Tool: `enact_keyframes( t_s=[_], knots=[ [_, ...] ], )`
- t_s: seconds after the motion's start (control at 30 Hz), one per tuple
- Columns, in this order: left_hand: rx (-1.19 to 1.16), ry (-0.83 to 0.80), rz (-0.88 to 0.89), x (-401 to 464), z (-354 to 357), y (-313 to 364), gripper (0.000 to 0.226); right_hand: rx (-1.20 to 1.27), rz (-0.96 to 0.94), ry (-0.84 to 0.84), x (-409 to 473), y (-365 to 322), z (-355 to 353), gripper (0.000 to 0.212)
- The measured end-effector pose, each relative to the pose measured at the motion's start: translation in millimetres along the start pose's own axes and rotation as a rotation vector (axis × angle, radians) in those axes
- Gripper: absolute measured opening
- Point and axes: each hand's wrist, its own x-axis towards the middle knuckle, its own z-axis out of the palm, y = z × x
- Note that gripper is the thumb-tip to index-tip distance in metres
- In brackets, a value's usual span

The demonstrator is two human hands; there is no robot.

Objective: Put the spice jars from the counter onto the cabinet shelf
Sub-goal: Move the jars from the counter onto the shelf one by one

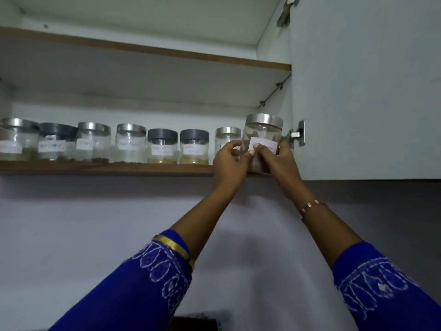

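Both hands, left (229, 161) and right (278, 158), grip the steel-lidded jar (262, 139) at the cabinet shelf (107, 168) front edge, right of the jar row (114, 145). Placing step; next: slide in, release.

open cabinet door (367, 91), steel hinge (298, 136)

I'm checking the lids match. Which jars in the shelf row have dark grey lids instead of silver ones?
Three: the second jar from the left, and the fifth and sixth, side by side. The others, including the jar held by both hands, have silver lids.
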Motion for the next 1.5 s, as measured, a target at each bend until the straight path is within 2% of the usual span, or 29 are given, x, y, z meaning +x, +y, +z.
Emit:
enact_keyframes(
  t_s=[0.17, 0.37, 0.47, 0.57, 0.7, 0.87, 1.07, 1.2, 1.3, 1.43, 1.5],
  knots=[
    [-0.095, -0.073, -0.121, 35, 16, -10, 0.038, -0.081, -0.104, 0.107, 29, 9, -1, 0.06],
    [0.142, -0.214, -0.053, 54, 29, -24, 0.038, -0.16, -0.114, 0.038, 56, 33, -6, 0.051],
    [0.29, -0.277, -0.044, 63, 36, -29, 0.042, -0.323, -0.106, 0.058, 67, 46, -10, 0.054],
    [0.396, -0.343, -0.042, 74, 41, -33, 0.031, -0.46, -0.116, 0.098, 73, 56, -11, 0.06],
    [0.439, -0.442, -0.122, 87, 47, -34, 0.023, -0.494, -0.113, 0.127, 79, 62, -9, 0.056],
    [0.487, -0.568, -0.211, 97, 52, -34, 0.024, -0.647, -0.032, 0.052, 90, 63, -11, 0.05],
    [0.534, -0.527, -0.213, 105, 61, -42, 0.035, -0.836, 0.011, -0.031, 94, 64, -14, 0.032],
    [0.58, -0.553, -0.138, 96, 56, -40, 0.033, -0.818, 0.032, -0.033, 90, 62, -16, 0.028],
    [0.729, -0.544, -0.038, 86, 56, -41, 0.036, -0.831, 0.009, -0.035, 82, 64, -14, 0.028],
    [0.946, -0.472, 0.126, 65, 50, -45, 0.034, -0.907, -0.166, -0.024, 67, 76, -12, 0.032],
    [1.021, -0.444, 0.252, 52, 39, -49, 0.031, -0.981, -0.265, -0.022, 51, 85, -13, 0.046]
  ],
)
